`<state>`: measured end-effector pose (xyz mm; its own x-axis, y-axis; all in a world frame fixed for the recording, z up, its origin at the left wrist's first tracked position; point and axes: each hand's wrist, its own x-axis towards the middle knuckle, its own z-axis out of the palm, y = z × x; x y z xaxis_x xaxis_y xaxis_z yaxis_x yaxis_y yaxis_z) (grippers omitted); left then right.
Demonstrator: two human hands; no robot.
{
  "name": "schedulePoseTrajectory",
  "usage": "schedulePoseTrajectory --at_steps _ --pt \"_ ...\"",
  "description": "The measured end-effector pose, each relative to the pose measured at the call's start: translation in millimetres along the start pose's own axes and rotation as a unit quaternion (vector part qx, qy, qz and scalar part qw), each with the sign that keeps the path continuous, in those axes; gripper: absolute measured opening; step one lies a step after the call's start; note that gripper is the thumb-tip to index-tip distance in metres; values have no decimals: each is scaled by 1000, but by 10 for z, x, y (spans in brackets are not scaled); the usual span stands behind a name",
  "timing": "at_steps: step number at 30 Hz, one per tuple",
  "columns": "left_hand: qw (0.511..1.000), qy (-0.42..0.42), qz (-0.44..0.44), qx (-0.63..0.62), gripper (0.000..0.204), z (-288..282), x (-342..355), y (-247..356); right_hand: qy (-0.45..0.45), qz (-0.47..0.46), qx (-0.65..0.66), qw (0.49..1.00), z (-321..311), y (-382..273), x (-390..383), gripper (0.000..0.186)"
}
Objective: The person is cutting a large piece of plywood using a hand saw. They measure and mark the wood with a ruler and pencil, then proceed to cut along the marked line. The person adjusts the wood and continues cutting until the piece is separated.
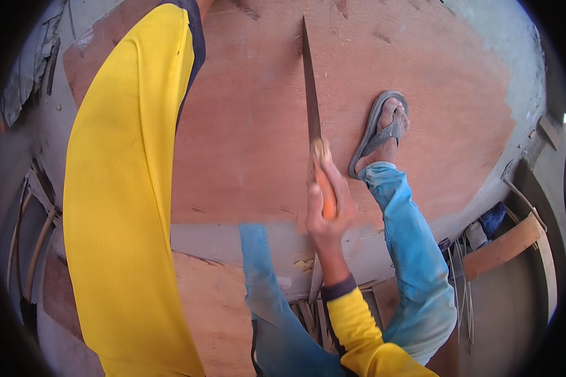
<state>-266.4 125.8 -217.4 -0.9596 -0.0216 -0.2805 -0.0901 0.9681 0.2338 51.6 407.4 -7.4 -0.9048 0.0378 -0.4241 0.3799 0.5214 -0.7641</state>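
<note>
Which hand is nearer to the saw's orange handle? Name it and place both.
Right. The right hand grips the orange handle; the left hand is out of view beyond the upper edge, its yellow sleeve well to the handle's left.

The left sleeve (126, 188) is bright yellow, finely textured cloth with a lengthwise seam, a dark strip along its right edge and a dark navy cuff (195, 41) at its far end. The right sleeve (358, 323) matches, its own dark cuff (338, 288) ending at the wrist; the right hand (330, 229) is bare. The trousers (415, 264) are light blue, creased and dusty. A grey thong sandal (373, 122) is worn on the right foot (387, 149).
</note>
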Motion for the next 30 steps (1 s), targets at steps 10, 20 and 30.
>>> schedulePoseTrajectory --at_steps 10,20,30 --pt "1000 -4 -2 -16 43 54 -10 -73 0 24 0 1000 -415 -246 -925 39" --pt "999 14 5 -29 43 108 14 -114 -4 26 -9 1000 -93 0 -463 41" --pt "999 42 14 -29 52 176 -79 8 -29 22 9 999 450 329 120 40"
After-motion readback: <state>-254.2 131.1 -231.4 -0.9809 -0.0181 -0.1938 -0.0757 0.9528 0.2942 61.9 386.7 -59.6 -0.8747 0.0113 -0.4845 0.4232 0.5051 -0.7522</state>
